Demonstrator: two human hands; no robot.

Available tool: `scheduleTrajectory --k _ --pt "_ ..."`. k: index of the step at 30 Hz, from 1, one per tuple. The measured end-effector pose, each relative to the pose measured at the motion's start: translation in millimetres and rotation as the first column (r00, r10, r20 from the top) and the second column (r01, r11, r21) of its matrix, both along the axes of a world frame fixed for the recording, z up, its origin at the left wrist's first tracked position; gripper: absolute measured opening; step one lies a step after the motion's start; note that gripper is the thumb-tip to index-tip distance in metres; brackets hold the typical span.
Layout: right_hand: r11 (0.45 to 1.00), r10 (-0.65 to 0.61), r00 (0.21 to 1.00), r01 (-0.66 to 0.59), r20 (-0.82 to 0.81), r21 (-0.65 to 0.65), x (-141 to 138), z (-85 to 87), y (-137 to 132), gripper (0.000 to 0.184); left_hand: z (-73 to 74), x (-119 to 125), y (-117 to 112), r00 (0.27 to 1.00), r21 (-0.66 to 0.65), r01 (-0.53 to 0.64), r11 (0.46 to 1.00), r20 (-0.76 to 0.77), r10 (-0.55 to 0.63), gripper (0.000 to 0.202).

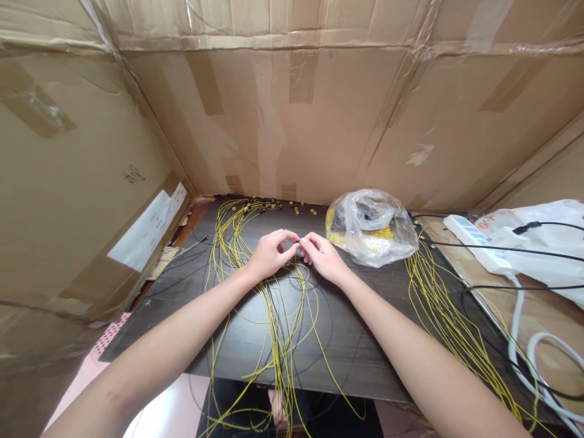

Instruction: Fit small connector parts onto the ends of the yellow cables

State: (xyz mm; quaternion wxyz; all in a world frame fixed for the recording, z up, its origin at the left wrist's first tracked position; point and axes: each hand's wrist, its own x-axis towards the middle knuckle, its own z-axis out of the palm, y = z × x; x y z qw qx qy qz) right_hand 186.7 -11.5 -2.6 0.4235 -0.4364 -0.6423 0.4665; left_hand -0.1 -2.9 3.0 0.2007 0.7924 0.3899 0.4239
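My left hand (270, 252) and my right hand (322, 254) meet over the middle of the dark table, fingertips nearly touching. Thumb and forefinger of the left are pinched on something too small to make out. The right hand's fingers are closed on a thin yellow wire, which loops down below them. A loose bundle of yellow wires (223, 243) with dark ends lies under and left of my left hand. More of its strands (276, 340) run toward me and hang over the front edge. Several small yellow pieces (296, 211) lie scattered by the back wall.
A clear plastic bag (371, 246) with yellow contents stands right of my hands. Another yellow wire bundle (438, 316) runs down the table's right side. Beyond it are a white power strip (479, 243), black cords and a white cable (517, 316). Cardboard walls (255, 134) enclose the table.
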Motion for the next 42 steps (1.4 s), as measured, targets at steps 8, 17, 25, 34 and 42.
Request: scheduleTrajectory --k 8,17,25,34,42 --pt "0.999 0.005 0.999 -0.007 0.040 0.038 -2.1 1.6 -0.7 0.052 0.9 1.5 -2.1 1.000 0.014 0.011 1.000 0.004 -0.011 0.008" --pt "0.999 -0.018 1.000 0.018 -0.013 -0.028 -1.8 1.6 -2.2 0.028 0.7 2.4 -2.0 0.999 -0.058 0.001 0.998 0.044 0.001 0.009" --pt "1.000 -0.009 1.000 0.009 -0.007 -0.016 -2.2 0.2 -2.1 0.026 2.0 1.6 -2.0 0.999 -0.048 0.019 0.999 0.043 -0.017 0.011" --pt "1.000 -0.010 0.999 0.009 0.036 0.027 -1.8 0.0 -1.7 0.028 1.0 1.4 -2.0 0.999 -0.027 0.036 0.999 0.024 -0.035 0.010" --pt "0.999 0.003 0.999 -0.004 0.038 0.033 -1.7 0.7 -1.5 0.033 1.3 1.3 -2.2 0.999 -0.003 0.049 0.999 0.019 -0.049 0.009"
